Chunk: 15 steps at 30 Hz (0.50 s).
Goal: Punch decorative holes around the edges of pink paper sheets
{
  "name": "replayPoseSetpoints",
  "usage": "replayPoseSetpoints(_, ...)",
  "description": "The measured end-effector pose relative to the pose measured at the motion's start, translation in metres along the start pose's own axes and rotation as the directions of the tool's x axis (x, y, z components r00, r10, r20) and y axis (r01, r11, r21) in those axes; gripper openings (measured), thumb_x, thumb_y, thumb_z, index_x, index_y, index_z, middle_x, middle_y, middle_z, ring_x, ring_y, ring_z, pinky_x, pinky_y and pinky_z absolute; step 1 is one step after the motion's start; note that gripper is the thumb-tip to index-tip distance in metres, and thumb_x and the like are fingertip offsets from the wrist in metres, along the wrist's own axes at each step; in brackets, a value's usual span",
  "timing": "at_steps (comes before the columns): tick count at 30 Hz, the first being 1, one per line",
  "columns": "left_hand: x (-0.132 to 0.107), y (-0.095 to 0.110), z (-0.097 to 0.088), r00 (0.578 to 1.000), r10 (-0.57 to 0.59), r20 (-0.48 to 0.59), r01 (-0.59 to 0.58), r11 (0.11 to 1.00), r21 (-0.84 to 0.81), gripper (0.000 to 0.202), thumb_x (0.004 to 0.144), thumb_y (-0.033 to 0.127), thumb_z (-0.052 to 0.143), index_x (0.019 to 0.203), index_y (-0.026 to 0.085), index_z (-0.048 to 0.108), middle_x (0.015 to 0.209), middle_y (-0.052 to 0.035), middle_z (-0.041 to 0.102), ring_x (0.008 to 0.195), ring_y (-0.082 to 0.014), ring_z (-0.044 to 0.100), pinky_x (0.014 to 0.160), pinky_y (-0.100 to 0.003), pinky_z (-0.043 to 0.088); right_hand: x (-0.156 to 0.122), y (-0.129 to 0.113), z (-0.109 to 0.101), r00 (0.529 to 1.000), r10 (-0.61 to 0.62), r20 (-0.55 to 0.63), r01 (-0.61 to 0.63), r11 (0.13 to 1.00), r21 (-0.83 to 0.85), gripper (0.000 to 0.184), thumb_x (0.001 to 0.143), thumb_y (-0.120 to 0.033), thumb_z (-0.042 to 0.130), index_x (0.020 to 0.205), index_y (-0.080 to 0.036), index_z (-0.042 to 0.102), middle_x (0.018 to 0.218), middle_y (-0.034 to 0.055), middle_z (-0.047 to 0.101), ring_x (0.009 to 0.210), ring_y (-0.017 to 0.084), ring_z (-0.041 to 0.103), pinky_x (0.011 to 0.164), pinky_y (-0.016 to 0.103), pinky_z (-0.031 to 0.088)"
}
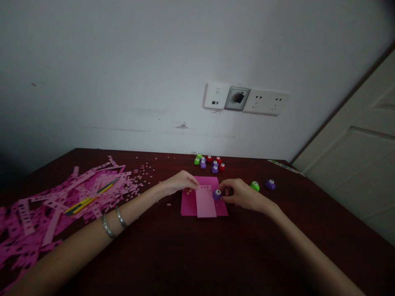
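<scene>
My left hand (182,182) pinches the upper left corner of a light pink paper strip (205,204), which has a row of small punched holes along its top edge. Beneath the strip lie darker pink paper sheets (189,207) on the table. In my right hand (237,192) is a purple craft punch (217,195) with a white-and-black button on top, gripped between thumb and fingers at the strip's right edge. Whether the paper sits inside the punch's slot, I cannot tell.
Several green, purple and red craft punches (214,169) stand near the wall. A green punch (254,186) and another purple punch (270,185) are right of my right hand. At left lies a heap of punched pink strips (52,222) with a yellow cutter (82,205) on top.
</scene>
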<state>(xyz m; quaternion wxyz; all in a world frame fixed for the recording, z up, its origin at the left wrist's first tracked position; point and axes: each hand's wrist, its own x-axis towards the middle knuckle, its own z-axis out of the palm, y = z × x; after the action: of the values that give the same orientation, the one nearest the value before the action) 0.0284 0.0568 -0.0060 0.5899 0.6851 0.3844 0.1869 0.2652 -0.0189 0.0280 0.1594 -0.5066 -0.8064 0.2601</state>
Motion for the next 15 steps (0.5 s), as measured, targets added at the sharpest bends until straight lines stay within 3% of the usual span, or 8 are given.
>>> replayPoseSetpoints(15, 0.0009, -0.0009, -0.0018, 0.998, -0.060, 0.025, 0.062, 0.988, -0.143, 0.016, 0.059, 0.020, 0.070, 0.073, 0.013, 0.070, 0.056, -0.0006, 0.060, 0.049, -0.0071, 0.047, 0.050, -0.024, 0.034, 0.0001, 0.0006, -0.0004, 1.000, 0.005, 0.002, -0.005, 1.000, -0.013, 0.017, 0.076, -0.025, 0.061, 0.089, -0.015, 0.065, 0.072, 0.0016, 0.060, 0.057, 0.010, 0.051, 0.050, 0.021, 0.039)
